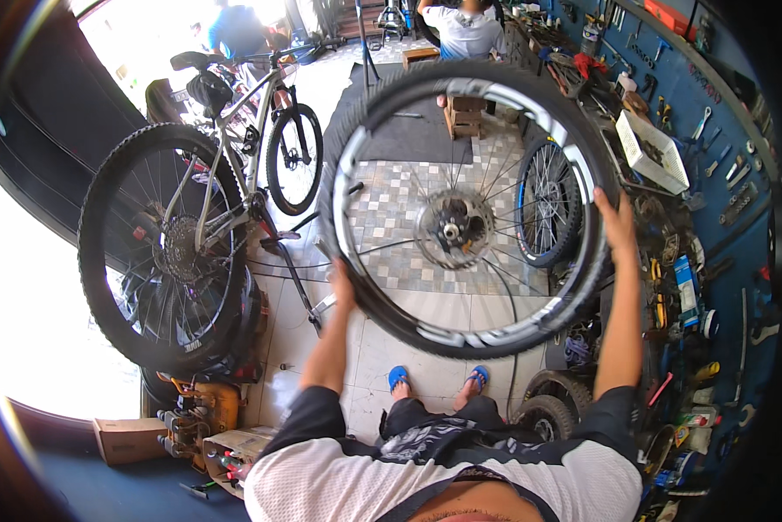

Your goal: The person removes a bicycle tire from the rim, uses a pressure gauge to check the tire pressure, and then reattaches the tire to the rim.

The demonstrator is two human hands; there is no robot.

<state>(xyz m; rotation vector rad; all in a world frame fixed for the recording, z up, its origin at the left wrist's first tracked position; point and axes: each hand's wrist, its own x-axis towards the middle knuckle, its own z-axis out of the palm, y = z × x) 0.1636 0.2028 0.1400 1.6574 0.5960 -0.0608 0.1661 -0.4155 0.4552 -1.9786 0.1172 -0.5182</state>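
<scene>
Raised in front of me is a bicycle wheel (453, 228) with a black tyre, a black-and-white rim and a disc rotor at its hub. My left hand (342, 284) grips its left edge, and a short grey piece sticks out beside the fingers; I cannot make out what it is. On the right side my right hand (615, 224) is closed around the tyre and rim, thumb towards me. Some spokes and the lower rim are smeared by motion. Both arms are stretched forward, keeping the wheel above the floor.
A bicycle (225, 165) is held up at the left. Another wheel (549, 204) leans behind mine at the right. Hand tools hang on the blue wall (730, 113) above a crowded bench with a white basket (652, 152). A person (471, 33) sits at the back.
</scene>
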